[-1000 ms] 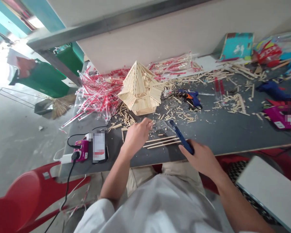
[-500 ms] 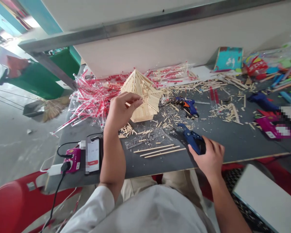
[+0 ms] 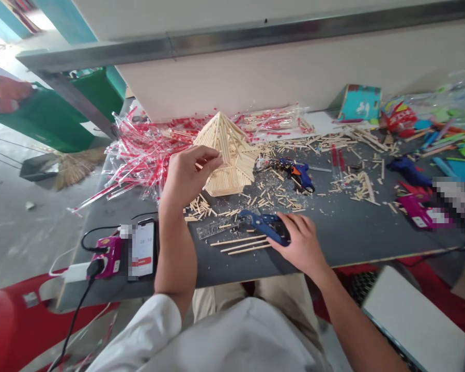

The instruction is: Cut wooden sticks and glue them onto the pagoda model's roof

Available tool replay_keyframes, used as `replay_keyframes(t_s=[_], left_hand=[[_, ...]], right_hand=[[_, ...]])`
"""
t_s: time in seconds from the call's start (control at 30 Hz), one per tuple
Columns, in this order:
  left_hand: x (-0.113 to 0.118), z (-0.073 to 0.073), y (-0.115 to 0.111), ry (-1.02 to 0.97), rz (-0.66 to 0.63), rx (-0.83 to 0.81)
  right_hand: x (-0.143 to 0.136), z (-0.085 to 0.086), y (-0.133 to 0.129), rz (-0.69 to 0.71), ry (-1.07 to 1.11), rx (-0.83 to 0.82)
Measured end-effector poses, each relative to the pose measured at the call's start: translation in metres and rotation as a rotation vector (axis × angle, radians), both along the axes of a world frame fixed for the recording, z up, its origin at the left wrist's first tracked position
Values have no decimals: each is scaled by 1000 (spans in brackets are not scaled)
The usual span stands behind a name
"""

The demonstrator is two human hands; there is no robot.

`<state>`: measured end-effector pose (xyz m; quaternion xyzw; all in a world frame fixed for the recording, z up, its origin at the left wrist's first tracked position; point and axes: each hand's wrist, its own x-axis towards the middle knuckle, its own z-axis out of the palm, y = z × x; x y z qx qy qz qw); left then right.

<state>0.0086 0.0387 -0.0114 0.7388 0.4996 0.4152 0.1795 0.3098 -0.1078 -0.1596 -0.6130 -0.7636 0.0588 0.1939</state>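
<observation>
Head view. A stick-built roof model [image 3: 228,155] is shown standing on the grey surface [image 3: 352,227], near its far edge and just in front of a heap of red-and-clear wrappers [image 3: 139,155]. The left hand [image 3: 188,173] is raised beside the model's left slope with fingers curled and fingertips drawn together; whether a small stick piece is pinched there cannot be told. The right hand [image 3: 300,245] is laid low on the surface, closed around the handles of blue cutters [image 3: 265,226], whose nose points left. Three long sticks [image 3: 242,244] lie just in front of the cutters, next to a clear ruler [image 3: 217,227]. A blue glue gun [image 3: 298,170] rests to the right of the model, amid scattered offcuts. A phone [image 3: 143,249] and a charger lie at the near left.

The step in hand is judged to be the fitting of a piece against the roof. Steady placement along the slope would be called for, with glue within reach.
</observation>
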Motion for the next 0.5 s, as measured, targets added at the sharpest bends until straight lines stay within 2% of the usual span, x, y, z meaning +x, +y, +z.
replay_keyframes(t_s=[0.1, 0.17, 0.3, 0.4, 0.5], left_hand=[[1, 4, -4, 9, -3, 9], [1, 6, -7, 26, -9, 16], [0, 8, -8, 54, -5, 22], [-2, 10, -9, 71, -21, 13], [-8, 10, -10, 95, -3, 4]], right_hand=[[-13, 10, 21, 142, -22, -150], [-14, 17, 40, 162, -23, -199], [-7, 22, 94, -17, -9, -114], [-3, 13, 132, -144, 26, -152], [-4, -1, 152, -191, -3, -184]])
